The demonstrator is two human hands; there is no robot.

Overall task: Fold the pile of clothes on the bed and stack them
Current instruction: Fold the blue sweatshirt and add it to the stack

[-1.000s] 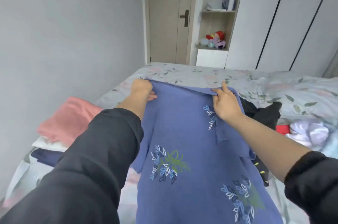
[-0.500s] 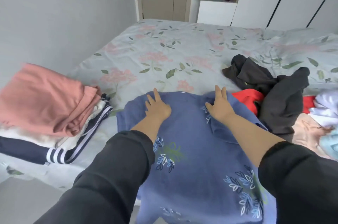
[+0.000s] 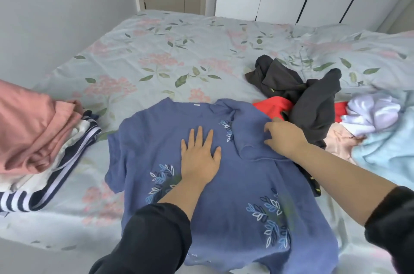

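Since the earlier frame the left hand (image 3: 199,159) has been sliding back from the neckline onto the chest of the blue shirt (image 3: 224,202), while the right hand (image 3: 285,137) has been shifting out toward the shirt's 3 o'clock side.

At 9 o'clock from the shirt, the folded stack (image 3: 33,135) is sitting on the bed (image 3: 156,54). A pink piece is lying on top, with white cloth under it and a navy piece with white stripes at the bottom. Stack and shirt are lying near each other without touching.

The blue shirt is lying spread on the near part of the bed, its neckline pointing to 12 o'clock. The left hand is pressing flat on it, fingers (image 3: 197,137) straight and slightly apart. The right hand is resting on the sleeve that is lying folded in over the shirt's body. Its fingers are curling onto the cloth, and I cannot tell whether they are pinching it.

At 2 o'clock from the shirt the unfolded pile (image 3: 369,117) is lying. A black garment (image 3: 313,108) is draping over a red garment (image 3: 272,105) beside the shirt's shoulder, with lilac, peach and pale blue pieces farther toward 3 o'clock.
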